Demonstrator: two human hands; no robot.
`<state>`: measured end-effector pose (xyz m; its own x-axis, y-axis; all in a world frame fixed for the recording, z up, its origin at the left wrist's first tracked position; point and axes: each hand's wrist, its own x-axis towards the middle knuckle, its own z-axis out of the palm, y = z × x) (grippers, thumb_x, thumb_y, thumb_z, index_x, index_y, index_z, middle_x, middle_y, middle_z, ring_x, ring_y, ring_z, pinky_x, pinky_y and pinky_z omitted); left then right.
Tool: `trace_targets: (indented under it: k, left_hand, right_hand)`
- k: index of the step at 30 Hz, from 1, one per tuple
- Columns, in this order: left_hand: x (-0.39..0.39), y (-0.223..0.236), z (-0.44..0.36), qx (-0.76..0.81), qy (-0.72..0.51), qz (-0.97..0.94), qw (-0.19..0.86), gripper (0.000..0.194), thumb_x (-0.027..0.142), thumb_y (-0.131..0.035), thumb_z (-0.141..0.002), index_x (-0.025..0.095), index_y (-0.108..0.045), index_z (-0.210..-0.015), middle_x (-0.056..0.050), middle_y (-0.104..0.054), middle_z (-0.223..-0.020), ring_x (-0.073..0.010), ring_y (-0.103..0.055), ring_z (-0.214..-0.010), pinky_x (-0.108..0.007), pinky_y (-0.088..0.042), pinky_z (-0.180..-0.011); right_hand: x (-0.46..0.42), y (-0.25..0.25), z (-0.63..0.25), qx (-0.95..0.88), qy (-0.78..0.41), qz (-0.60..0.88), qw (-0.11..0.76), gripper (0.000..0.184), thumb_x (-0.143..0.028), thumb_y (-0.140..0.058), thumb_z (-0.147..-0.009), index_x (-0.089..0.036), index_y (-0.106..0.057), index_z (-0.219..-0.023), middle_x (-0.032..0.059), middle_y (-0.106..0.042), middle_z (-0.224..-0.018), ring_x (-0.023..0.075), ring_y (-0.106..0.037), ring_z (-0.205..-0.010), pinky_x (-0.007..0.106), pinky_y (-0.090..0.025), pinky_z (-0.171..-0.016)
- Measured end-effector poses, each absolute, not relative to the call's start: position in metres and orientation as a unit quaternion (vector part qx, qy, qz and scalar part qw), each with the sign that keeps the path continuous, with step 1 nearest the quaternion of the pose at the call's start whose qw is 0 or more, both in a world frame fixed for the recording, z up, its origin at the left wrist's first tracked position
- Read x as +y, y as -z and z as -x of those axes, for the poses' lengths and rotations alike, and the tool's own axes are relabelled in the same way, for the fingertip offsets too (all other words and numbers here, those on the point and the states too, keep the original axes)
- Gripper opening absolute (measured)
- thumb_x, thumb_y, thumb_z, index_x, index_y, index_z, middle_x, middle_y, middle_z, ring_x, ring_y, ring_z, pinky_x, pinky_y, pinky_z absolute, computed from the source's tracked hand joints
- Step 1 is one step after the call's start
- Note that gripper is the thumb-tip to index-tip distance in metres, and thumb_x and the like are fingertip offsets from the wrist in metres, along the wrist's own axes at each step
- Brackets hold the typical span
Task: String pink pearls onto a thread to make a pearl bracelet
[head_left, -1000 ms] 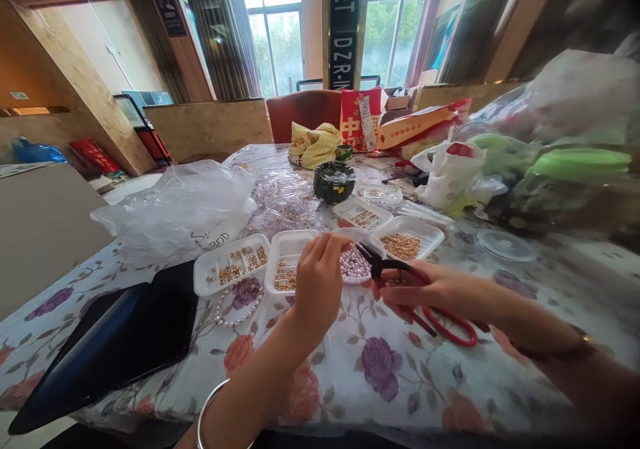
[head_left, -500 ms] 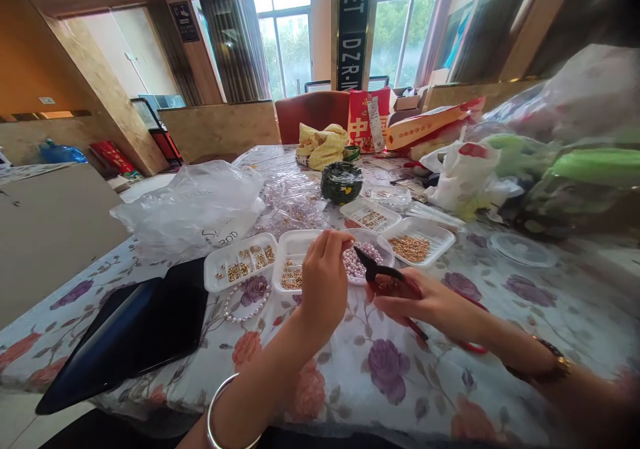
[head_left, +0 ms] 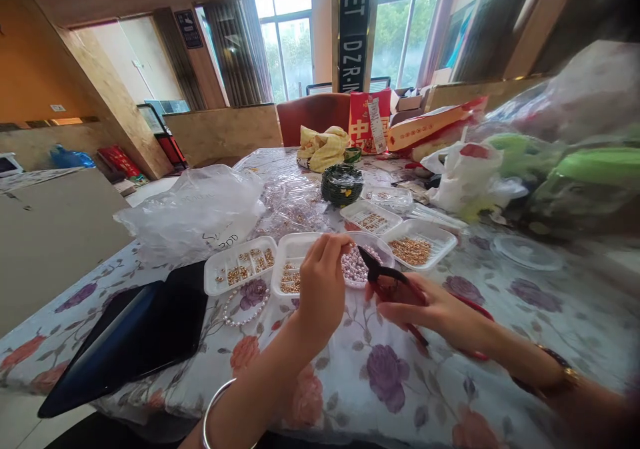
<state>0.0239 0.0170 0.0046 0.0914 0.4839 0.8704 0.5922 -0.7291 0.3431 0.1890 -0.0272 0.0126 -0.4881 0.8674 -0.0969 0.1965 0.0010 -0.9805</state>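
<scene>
My right hand (head_left: 423, 302) grips pliers with dark jaws and red handles (head_left: 384, 277), the jaw tips pointing up and left. Close to those tips, my left hand (head_left: 324, 279) is closed with thumb and forefinger pinched; whatever it holds is too small to make out. Behind both hands stands a round tub of pinkish pearl beads (head_left: 361, 266). A white tray with small gold beads (head_left: 290, 281) lies partly hidden behind my left hand. Left of it are another tray of gold beads (head_left: 245, 266) and a strung pearl bracelet (head_left: 240, 320) on the floral cloth.
Farther right sit a tray of gold pieces (head_left: 411, 252) and a clear lid (head_left: 527, 252). A dark green coil (head_left: 342, 184) and yellow cloth (head_left: 324, 148) stand behind. White plastic bags (head_left: 190, 202) and a shiny black object (head_left: 135, 336) lie left; bulky bags (head_left: 590, 162) fill the right.
The pliers' tips have moved slightly right, a little away from my left fingertips. My left hand keeps its pinch in nearly the same spot. The whole view has shifted slightly.
</scene>
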Motion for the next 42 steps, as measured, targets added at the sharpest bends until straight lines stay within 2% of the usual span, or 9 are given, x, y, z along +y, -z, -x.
trace_targets:
  k: [6,19,26,31,37,42]
  left_hand:
    - [0.016,-0.004,-0.024,-0.358,0.567,0.740,0.049,0.018,0.001,-0.049,-0.081,0.018,-0.055,-0.082,0.001,-0.059,-0.074,-0.0084,-0.054,-0.068,-0.019,-0.045,-0.063]
    - [0.016,-0.006,-0.024,-0.355,0.566,0.743,0.034,0.017,0.004,-0.048,-0.083,0.019,-0.056,-0.082,0.001,-0.059,-0.073,-0.0084,-0.055,-0.068,-0.020,-0.045,-0.062]
    - [0.016,-0.008,-0.023,-0.352,0.571,0.741,0.024,0.019,0.002,-0.047,-0.082,0.020,-0.055,-0.082,0.001,-0.057,-0.073,-0.0086,-0.054,-0.068,-0.020,-0.045,-0.062]
    - [0.014,-0.008,-0.023,-0.347,0.567,0.747,0.028,0.018,0.002,-0.047,-0.083,0.018,-0.056,-0.081,0.001,-0.058,-0.074,-0.0083,-0.054,-0.070,-0.020,-0.046,-0.064]
    - [0.015,-0.007,-0.023,-0.338,0.572,0.747,0.027,0.019,0.001,-0.047,-0.082,0.019,-0.056,-0.082,0.001,-0.058,-0.075,-0.0086,-0.055,-0.071,-0.021,-0.047,-0.066]
    - [0.015,-0.008,-0.023,-0.334,0.573,0.748,0.026,0.020,0.002,-0.047,-0.082,0.020,-0.056,-0.082,0.001,-0.058,-0.074,-0.0089,-0.055,-0.071,-0.021,-0.047,-0.065]
  right_hand:
    - [-0.026,-0.010,-0.190,-0.652,-0.578,0.395,0.292,0.025,-0.035,-0.061,-0.077,-0.017,-0.057,-0.094,-0.0031,-0.040,-0.069,0.0078,-0.036,-0.060,0.021,-0.031,-0.051]
    - [-0.028,-0.011,-0.192,-0.611,-0.627,0.400,0.271,0.038,-0.038,-0.064,-0.073,-0.019,-0.056,-0.105,-0.0006,-0.043,-0.078,0.0102,-0.040,-0.067,0.022,-0.033,-0.054]
    - [-0.030,-0.019,-0.197,-0.591,-0.657,0.401,0.242,0.039,-0.035,-0.065,-0.072,-0.025,-0.055,-0.108,0.0000,-0.042,-0.085,0.0106,-0.042,-0.072,0.020,-0.035,-0.055]
    - [-0.031,-0.024,-0.198,-0.592,-0.645,0.418,0.244,0.046,-0.038,-0.065,-0.072,-0.022,-0.052,-0.113,0.0005,-0.042,-0.085,0.0121,-0.042,-0.075,0.022,-0.038,-0.059]
    - [-0.030,-0.017,-0.198,-0.593,-0.635,0.427,0.251,0.044,-0.041,-0.064,-0.074,-0.023,-0.052,-0.112,0.0012,-0.043,-0.086,0.0128,-0.042,-0.075,0.022,-0.037,-0.056]
    - [-0.030,-0.016,-0.197,-0.598,-0.621,0.433,0.264,0.038,-0.038,-0.065,-0.073,-0.022,-0.055,-0.106,0.0009,-0.045,-0.085,0.0131,-0.043,-0.077,0.024,-0.038,-0.063]
